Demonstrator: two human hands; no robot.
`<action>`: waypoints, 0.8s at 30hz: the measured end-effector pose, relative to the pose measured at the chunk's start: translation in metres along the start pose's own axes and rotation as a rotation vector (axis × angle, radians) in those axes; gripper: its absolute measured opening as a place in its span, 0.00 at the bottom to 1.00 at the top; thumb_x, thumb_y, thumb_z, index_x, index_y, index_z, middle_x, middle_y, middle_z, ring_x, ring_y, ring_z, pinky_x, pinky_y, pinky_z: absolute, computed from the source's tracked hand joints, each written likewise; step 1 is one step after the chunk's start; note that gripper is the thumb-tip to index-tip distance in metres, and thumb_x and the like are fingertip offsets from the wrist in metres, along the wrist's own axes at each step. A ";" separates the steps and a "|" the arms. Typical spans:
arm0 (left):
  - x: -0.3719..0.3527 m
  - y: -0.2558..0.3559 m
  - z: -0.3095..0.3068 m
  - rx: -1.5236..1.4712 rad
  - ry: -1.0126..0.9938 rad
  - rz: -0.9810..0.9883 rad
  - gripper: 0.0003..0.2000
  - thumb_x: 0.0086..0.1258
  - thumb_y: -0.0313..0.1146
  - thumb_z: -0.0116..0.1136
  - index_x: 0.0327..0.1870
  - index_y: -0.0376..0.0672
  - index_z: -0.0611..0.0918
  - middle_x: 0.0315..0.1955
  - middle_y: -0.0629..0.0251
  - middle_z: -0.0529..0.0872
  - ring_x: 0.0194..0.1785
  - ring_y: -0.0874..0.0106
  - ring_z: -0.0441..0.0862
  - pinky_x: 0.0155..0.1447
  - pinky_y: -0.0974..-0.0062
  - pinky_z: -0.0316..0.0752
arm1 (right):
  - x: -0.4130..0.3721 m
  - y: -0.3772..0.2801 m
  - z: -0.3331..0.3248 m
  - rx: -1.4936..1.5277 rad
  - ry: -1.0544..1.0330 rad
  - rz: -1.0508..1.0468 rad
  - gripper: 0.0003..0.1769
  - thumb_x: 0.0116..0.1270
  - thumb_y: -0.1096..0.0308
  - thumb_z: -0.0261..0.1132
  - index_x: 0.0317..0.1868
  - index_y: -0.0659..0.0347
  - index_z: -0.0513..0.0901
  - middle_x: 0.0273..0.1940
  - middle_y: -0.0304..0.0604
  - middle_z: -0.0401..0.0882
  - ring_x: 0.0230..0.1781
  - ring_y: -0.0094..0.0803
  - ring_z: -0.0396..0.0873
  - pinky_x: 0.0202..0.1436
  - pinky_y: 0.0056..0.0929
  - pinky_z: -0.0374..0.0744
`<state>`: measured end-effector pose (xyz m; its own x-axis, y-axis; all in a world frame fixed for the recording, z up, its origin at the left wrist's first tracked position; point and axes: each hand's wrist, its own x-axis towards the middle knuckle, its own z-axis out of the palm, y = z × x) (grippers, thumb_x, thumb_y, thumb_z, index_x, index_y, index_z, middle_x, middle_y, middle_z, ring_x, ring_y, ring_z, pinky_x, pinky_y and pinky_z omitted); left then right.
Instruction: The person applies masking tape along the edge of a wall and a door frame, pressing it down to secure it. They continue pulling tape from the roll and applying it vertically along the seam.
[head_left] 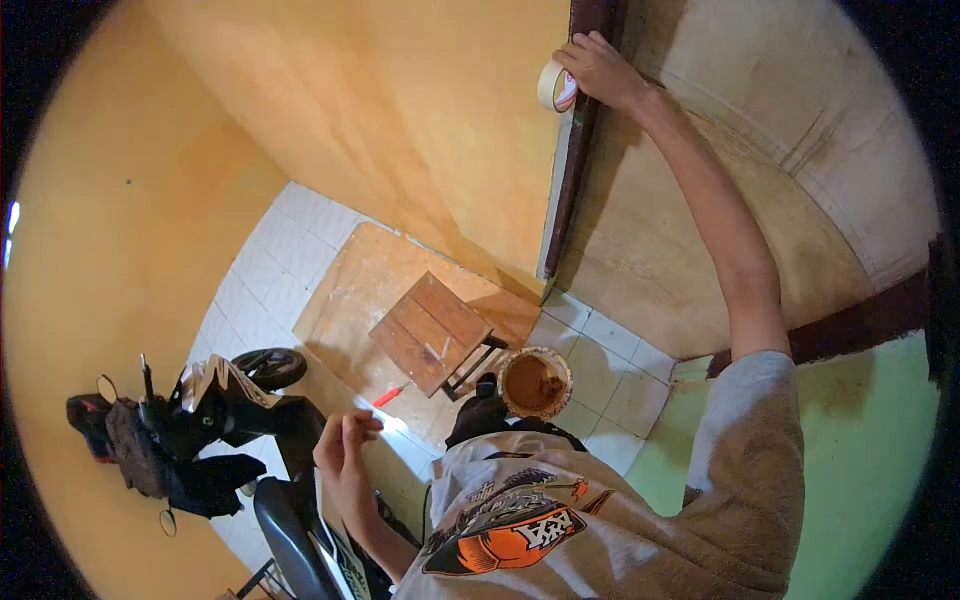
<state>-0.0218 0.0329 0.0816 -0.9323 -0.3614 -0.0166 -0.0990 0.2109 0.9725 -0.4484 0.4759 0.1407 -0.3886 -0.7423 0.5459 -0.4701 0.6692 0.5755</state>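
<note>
High on the right, my right hand (pixel 604 72) grips a roll of masking tape (pixel 551 86) against the dark brown door frame (pixel 590 130). The roll is cream-coloured and some of its inside shows. A pale strip (pixel 552 215) runs down along the frame where it meets the orange wall (pixel 400 110). My left hand (pixel 347 448) hangs low in front of my body, its fingers curled together; whatever they may hold is hidden. Just beyond it, a red-handled tool (pixel 388 397) appears on the floor covering.
A wooden stool (pixel 432 330) stands on a tan sheet (pixel 345 275) over white floor tiles. Beside it is a bucket (pixel 538 384) with brown contents, close to my feet. A motorbike (pixel 240 420) is parked at left. The wooden door panel (pixel 700 230) fills the right side.
</note>
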 end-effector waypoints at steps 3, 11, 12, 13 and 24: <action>0.037 0.004 0.025 0.025 -0.183 0.049 0.15 0.82 0.37 0.51 0.43 0.34 0.84 0.34 0.63 0.88 0.38 0.75 0.83 0.45 0.76 0.75 | 0.002 0.001 -0.004 0.017 0.000 -0.020 0.13 0.61 0.69 0.64 0.47 0.57 0.80 0.42 0.38 0.81 0.50 0.36 0.78 0.53 0.37 0.74; 0.131 -0.013 0.122 -0.102 -0.664 0.099 0.14 0.83 0.35 0.51 0.47 0.33 0.84 0.35 0.63 0.89 0.41 0.75 0.85 0.48 0.76 0.78 | 0.020 0.007 -0.021 0.020 -0.079 0.006 0.17 0.58 0.75 0.64 0.50 0.62 0.81 0.44 0.38 0.80 0.51 0.36 0.77 0.49 0.33 0.85; 0.139 -0.011 0.129 -0.102 -0.680 0.104 0.14 0.83 0.35 0.51 0.47 0.33 0.84 0.35 0.63 0.89 0.41 0.75 0.85 0.48 0.76 0.78 | 0.022 0.007 -0.026 0.000 -0.072 0.002 0.18 0.58 0.74 0.65 0.50 0.63 0.81 0.43 0.38 0.80 0.51 0.36 0.77 0.47 0.32 0.87; 0.148 -0.009 0.137 -0.068 -0.749 0.105 0.13 0.82 0.35 0.52 0.47 0.34 0.84 0.37 0.62 0.89 0.41 0.74 0.85 0.49 0.75 0.77 | 0.025 0.009 -0.031 -0.012 -0.080 0.012 0.18 0.58 0.74 0.65 0.50 0.63 0.81 0.43 0.38 0.80 0.51 0.36 0.77 0.47 0.32 0.87; 0.293 0.098 0.252 -0.183 -0.686 0.582 0.14 0.74 0.32 0.64 0.55 0.36 0.81 0.42 0.62 0.87 0.43 0.75 0.85 0.44 0.77 0.80 | 0.048 0.014 -0.061 -0.107 -0.130 -0.015 0.19 0.57 0.67 0.66 0.50 0.60 0.81 0.43 0.36 0.78 0.50 0.32 0.77 0.40 0.26 0.88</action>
<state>-0.3926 0.1764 0.1138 -0.8256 0.3877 0.4099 0.4529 0.0221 0.8913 -0.4249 0.4521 0.2124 -0.4844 -0.7456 0.4576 -0.3924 0.6527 0.6481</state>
